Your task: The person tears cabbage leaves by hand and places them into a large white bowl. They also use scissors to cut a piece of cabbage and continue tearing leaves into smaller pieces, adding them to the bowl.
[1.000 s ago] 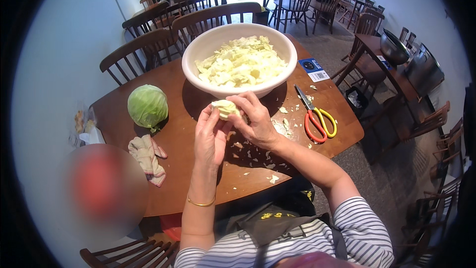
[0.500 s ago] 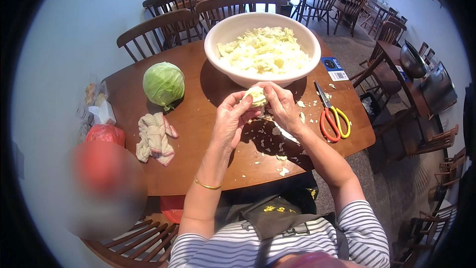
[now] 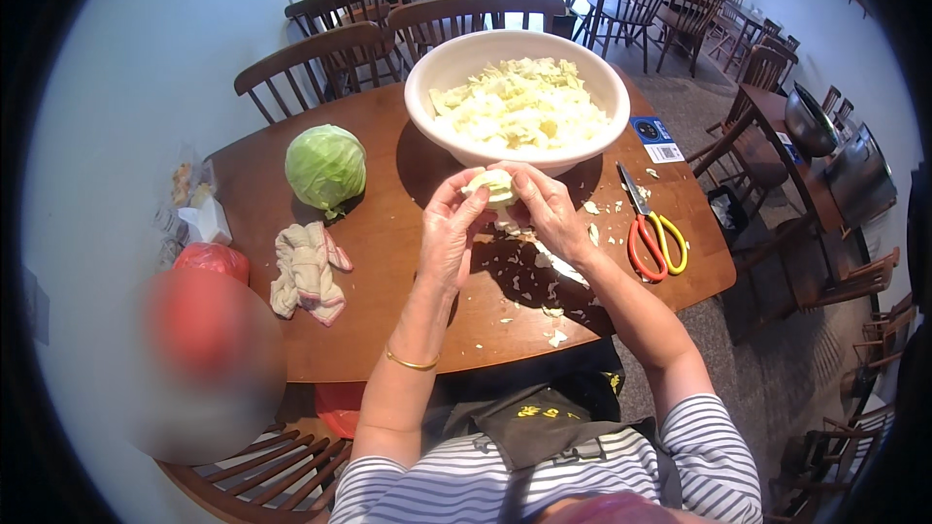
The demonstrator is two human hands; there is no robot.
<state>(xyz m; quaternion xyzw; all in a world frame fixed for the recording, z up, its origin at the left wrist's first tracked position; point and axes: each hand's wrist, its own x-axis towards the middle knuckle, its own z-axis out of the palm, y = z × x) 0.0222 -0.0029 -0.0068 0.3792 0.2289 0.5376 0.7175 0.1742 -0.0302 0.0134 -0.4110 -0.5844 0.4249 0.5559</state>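
Note:
A small pale-green piece of cabbage [image 3: 493,186] is held above the table, just on the near side of the bowl. My left hand [image 3: 451,223] pinches its left side, a gold bangle on the wrist. My right hand [image 3: 551,213] grips the other side with bent fingers. Beyond them stands a large white bowl [image 3: 423,116], heaped with torn cabbage leaves [image 3: 524,107]. A whole green cabbage [image 3: 326,168] sits to the left. Scissors [image 3: 649,228] with one red and one yellow handle lie open at the right. Cabbage scraps [image 3: 556,338] are scattered beneath my hands.
Crumpled work gloves [image 3: 309,272] lie on the wooden table [image 3: 388,349] at the left. Behind them are a red plastic bag [image 3: 211,260] and a white tissue box [image 3: 206,223]. A blue-and-white card [image 3: 656,139] is near the right edge. Chairs [image 3: 311,63] stand around, with metal pots [image 3: 860,175] at far right.
Both hands stay together on the cabbage piece, which has turned slightly between the fingers. The whole view has shifted a little.

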